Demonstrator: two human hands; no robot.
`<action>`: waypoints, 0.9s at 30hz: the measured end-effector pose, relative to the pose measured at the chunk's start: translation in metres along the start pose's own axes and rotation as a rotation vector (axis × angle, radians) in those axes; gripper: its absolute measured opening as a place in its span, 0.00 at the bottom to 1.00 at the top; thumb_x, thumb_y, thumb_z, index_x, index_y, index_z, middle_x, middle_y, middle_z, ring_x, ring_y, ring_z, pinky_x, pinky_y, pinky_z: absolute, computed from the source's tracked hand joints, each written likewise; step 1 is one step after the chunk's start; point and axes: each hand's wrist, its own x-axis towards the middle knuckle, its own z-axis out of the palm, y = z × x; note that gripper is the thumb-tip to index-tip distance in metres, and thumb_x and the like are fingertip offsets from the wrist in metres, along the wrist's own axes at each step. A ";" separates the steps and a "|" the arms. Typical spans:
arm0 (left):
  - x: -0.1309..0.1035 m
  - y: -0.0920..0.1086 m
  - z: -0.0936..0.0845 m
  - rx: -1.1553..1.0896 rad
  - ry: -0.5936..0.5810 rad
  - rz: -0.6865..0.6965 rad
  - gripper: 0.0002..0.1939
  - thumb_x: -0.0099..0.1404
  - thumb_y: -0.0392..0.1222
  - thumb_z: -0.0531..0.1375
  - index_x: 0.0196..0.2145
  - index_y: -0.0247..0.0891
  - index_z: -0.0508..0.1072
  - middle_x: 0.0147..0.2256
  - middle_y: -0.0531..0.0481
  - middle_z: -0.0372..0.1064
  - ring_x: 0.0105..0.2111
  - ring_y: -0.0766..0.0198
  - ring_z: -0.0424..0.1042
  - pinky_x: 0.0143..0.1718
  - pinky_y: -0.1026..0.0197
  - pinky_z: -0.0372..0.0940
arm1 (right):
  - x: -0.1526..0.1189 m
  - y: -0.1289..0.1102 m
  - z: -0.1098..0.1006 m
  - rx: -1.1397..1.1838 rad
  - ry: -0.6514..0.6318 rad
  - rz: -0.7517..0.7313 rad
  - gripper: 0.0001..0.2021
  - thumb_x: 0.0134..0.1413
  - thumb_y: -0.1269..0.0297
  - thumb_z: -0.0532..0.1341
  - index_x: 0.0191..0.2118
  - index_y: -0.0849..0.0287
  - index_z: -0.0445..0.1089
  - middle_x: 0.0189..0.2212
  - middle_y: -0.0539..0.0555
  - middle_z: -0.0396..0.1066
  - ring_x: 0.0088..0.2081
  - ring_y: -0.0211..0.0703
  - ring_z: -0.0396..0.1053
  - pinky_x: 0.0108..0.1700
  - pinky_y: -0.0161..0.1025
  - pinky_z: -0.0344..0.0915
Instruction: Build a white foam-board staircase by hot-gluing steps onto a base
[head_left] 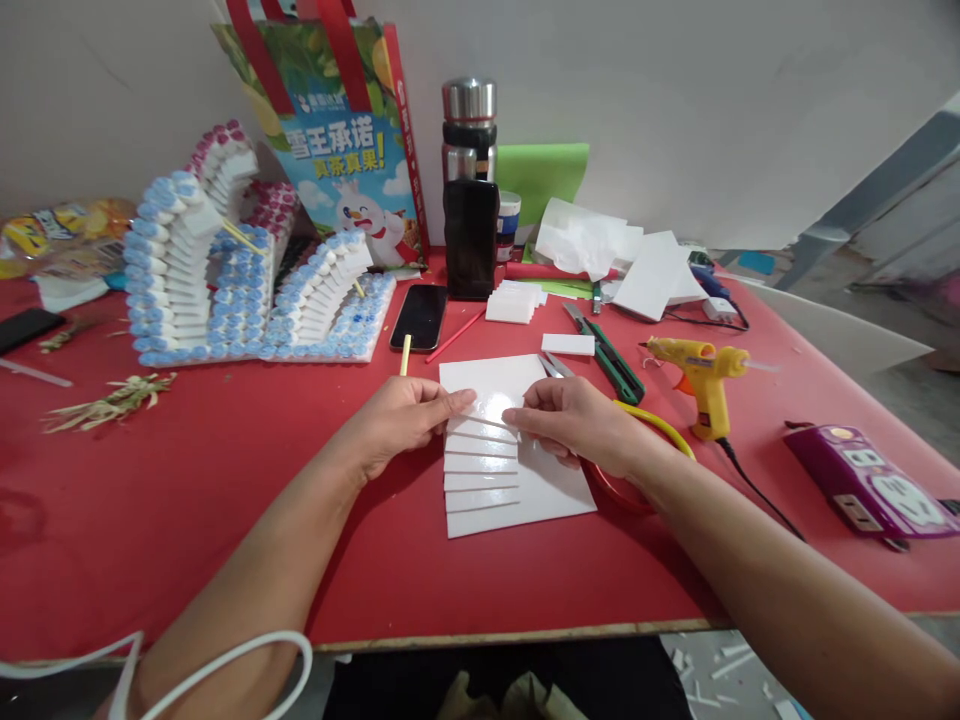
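Observation:
A white board (559,490) lies flat on the red table. On its left part, several narrow white strips (481,482) overlap like steps. My left hand (409,415) pinches the left end of the uppermost white strip (491,406), thumb on top. At its other end, my right hand (581,420) has thumb and fingers closed on the strip's right edge. Light glares off the strip, so its outline is hard to make out. Scissors (555,365) with red and yellow handles lie partly hidden beneath my right hand and forearm.
A green utility knife (611,362), yellow glue gun (705,380) and purple power strip (862,480) are to the right. Behind stand a phone (471,240), a steel flask (469,105) and a bag (360,150). Blue-and-white stepped models (240,300) stand back left. A smartphone (420,312) lies flat.

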 end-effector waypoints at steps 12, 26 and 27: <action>0.001 -0.003 0.002 0.134 0.063 0.039 0.22 0.50 0.57 0.73 0.26 0.36 0.71 0.22 0.57 0.62 0.22 0.71 0.54 0.25 0.66 0.47 | 0.000 -0.002 0.000 0.011 -0.008 -0.006 0.23 0.50 0.44 0.71 0.26 0.58 0.64 0.14 0.43 0.60 0.14 0.30 0.55 0.15 0.31 0.53; -0.008 0.006 -0.004 0.309 0.085 0.076 0.21 0.56 0.61 0.68 0.27 0.39 0.74 0.22 0.54 0.68 0.20 0.70 0.57 0.24 0.64 0.52 | 0.003 0.007 -0.023 -0.041 0.134 -0.124 0.20 0.63 0.47 0.61 0.28 0.58 0.67 0.13 0.46 0.63 0.13 0.32 0.58 0.17 0.31 0.54; -0.008 0.006 -0.004 0.294 0.080 0.070 0.21 0.56 0.60 0.68 0.27 0.39 0.74 0.21 0.55 0.66 0.19 0.71 0.56 0.23 0.64 0.51 | 0.003 0.006 -0.023 -0.050 0.141 -0.119 0.19 0.63 0.49 0.61 0.28 0.58 0.67 0.14 0.47 0.65 0.13 0.32 0.59 0.16 0.31 0.55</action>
